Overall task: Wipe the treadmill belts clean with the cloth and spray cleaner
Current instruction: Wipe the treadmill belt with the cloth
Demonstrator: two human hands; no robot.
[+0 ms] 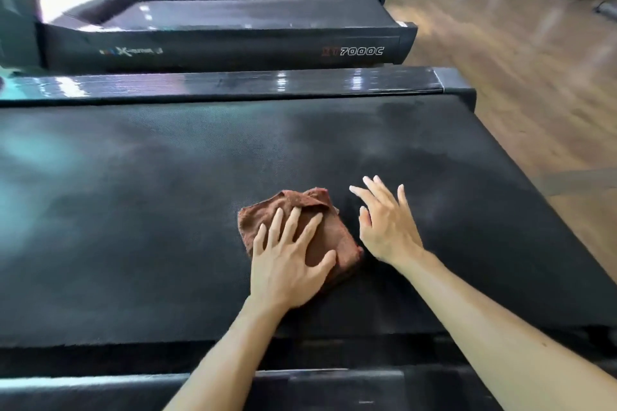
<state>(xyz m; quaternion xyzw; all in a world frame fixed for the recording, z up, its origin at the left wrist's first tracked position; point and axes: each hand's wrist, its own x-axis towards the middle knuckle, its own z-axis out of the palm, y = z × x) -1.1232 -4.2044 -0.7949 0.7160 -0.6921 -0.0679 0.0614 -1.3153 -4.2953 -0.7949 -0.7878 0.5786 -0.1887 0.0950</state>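
A folded brown terry cloth (302, 230), soft and likely light and limp, is pressed flat under the spread fingers of the left hand (288, 257) on the textured black treadmill belt (133, 210). Just right of it, the right hand (387, 220) hovers, fingers splayed, holding nothing. Flat-palm pressure should suit it best.

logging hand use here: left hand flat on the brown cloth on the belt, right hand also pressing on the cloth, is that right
Not quite. The head view shows the left hand flat on the brown cloth on the belt, as you say. But the right hand is not on the cloth: it is beside it, to its right, fingers spread, holding nothing.
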